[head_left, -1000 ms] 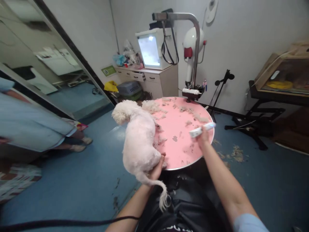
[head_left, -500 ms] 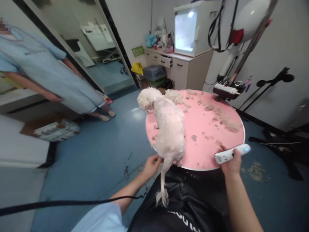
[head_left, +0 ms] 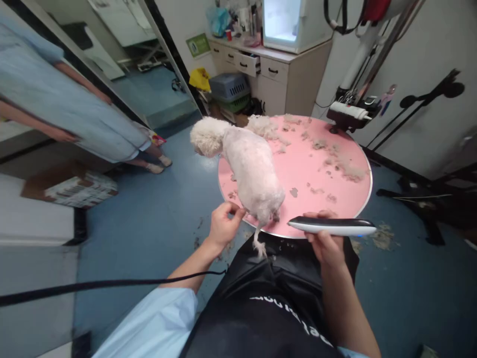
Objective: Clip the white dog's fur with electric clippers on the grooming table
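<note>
A small white dog stands on the round pink grooming table, head toward the far left, tail hanging over the near rim. My left hand sits at the dog's rear left, fingers curled, touching its hindquarters. Just off the table's near edge, my right hand is closed around a white and dark hair clipper held level. Clumps of cut fur lie across the table.
A person in a light blue garment stands at the left beside a mirror. A cabinet with drawers stands behind the table, a dryer arm and a clamp at its far rim. A black cord crosses the blue floor.
The view has tilted down and nearer. My right hand has drawn the clipper back off the table toward me. My left hand has let go of the dog's rump and rests beside it.
</note>
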A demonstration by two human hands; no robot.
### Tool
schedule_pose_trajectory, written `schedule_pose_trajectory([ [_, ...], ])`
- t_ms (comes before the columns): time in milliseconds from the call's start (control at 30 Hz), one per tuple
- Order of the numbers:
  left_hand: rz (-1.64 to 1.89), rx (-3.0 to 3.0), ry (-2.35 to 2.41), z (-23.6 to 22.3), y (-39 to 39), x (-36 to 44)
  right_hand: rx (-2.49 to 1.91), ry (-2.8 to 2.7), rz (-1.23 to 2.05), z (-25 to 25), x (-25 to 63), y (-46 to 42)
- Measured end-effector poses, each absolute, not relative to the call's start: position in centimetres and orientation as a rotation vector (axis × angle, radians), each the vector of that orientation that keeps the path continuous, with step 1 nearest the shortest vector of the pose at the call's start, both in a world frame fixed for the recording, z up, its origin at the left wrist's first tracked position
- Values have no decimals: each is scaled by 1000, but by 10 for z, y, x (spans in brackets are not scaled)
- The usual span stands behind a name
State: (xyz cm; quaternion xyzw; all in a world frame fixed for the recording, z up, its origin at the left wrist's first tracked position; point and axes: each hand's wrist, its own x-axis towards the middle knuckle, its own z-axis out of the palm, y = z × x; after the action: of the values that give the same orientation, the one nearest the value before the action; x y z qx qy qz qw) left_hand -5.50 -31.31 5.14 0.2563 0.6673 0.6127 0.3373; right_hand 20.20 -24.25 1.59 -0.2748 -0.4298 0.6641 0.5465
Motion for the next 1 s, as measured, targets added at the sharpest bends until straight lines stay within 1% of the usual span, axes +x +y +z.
schedule_pose_trajectory([
  [100, 1361, 763, 1541, 42, -317, -33, -665, -1229, 1496, 22, 175, -247],
  [200, 1314, 852, 1415, 40, -296, -11, -734, -1345, 1474, 14, 159, -245],
  [300, 1274, 852, 1366, 40, -272, 11, -685, -1364, 1582, -5, 165, -244],
  [400, 1340, 737, 1273, 39, -261, 30, -632, -1167, 1674, -20, 182, -242],
  [533, 1478, 460, 1069, 38, -258, 50, -694, -714, 1626, -21, 190, -228],
  [633, 1506, 338, 1017, 39, -255, 58, -671, -687, 1721, -16, 185, -221],
  [800, 1426, 226, 1040, 42, -250, 60, -587, -737, 1813, -15, 184, -225],
  [1000, 1483, 98, 1076, 48, -247, 69, -575, -601, 1772, -11, 183, -211],
])
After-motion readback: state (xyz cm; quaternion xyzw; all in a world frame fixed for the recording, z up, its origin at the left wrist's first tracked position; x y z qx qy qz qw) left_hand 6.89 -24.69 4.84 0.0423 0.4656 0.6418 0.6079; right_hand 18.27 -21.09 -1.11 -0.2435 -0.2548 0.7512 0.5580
